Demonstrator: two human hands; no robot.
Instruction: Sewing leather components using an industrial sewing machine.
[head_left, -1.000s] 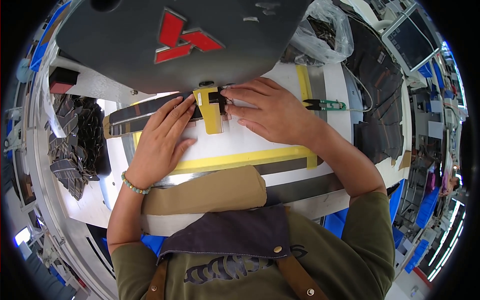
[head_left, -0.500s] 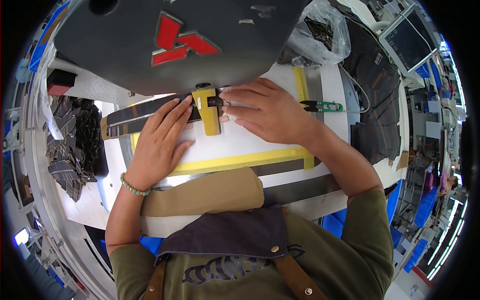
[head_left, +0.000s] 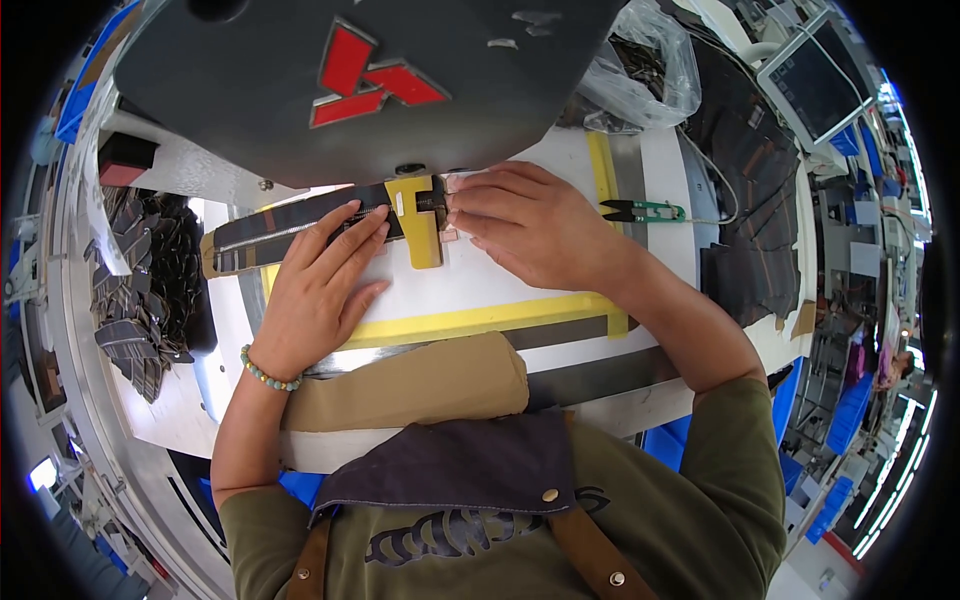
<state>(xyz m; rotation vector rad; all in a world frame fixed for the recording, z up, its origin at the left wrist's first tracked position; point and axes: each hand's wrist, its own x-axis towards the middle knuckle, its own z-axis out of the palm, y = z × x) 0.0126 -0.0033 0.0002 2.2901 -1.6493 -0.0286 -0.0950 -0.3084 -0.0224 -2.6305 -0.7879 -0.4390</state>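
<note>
Under the dark head of a sewing machine (head_left: pixel 300 80), a dark fabric strip with a zipper (head_left: pixel 290 228) lies across the white work plate (head_left: pixel 500 280). A yellow plate piece (head_left: pixel 422 235) with a dark slot sits over the strip's right part. My left hand (head_left: pixel 325 275) rests on the strip left of that piece, fingers stretched out and thumb apart. My right hand (head_left: pixel 535 225) is at the slot's right side, its fingers extended and the fingertips beside the strip's right end. What lies beneath those fingertips is hidden.
Green-handled snips (head_left: pixel 645 212) lie right of my right hand. Yellow tape (head_left: pixel 480 318) borders the plate; a brown padded piece (head_left: pixel 410 385) lies at the near edge. Stacks of dark fabric pieces stand at left (head_left: pixel 150 280) and right (head_left: pixel 750 190), with a clear plastic bag (head_left: pixel 650 70) behind.
My right fingertips have shifted slightly right, away from the slot, and drawn closer together. My left hand stays almost in place on the strip.
</note>
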